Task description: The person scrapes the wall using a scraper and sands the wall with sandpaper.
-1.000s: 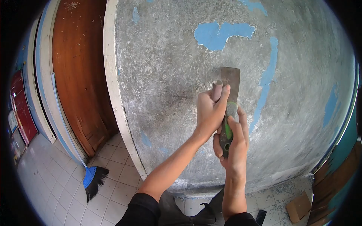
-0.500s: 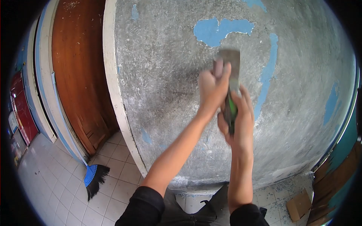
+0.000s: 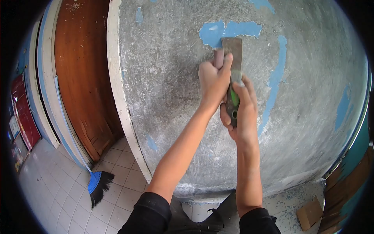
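A paint scraper (image 3: 233, 50) with a broad worn metal blade and a green and black handle is held up against the grey wall (image 3: 175, 78). Its blade edge meets the lower border of a blue paint patch (image 3: 243, 28). My right hand (image 3: 247, 111) wraps around the handle. Higher up, my left hand (image 3: 214, 80) is closed at the blade's left side, its thumb along the metal and its index finger pointing upward. The handle partly hides where the left fingers end.
More blue paint remnants (image 3: 277, 74) run down the wall to the right. A wooden door (image 3: 83, 78) stands at the left, with a blue broom (image 3: 94, 182) on the tiled floor beside it. Paint flakes and a cardboard box (image 3: 309, 213) lie at lower right.
Both hands and the scraper have moved up and slightly left, bringing the blade onto the blue patch's lower border. A small pale mark now shows inside that patch.
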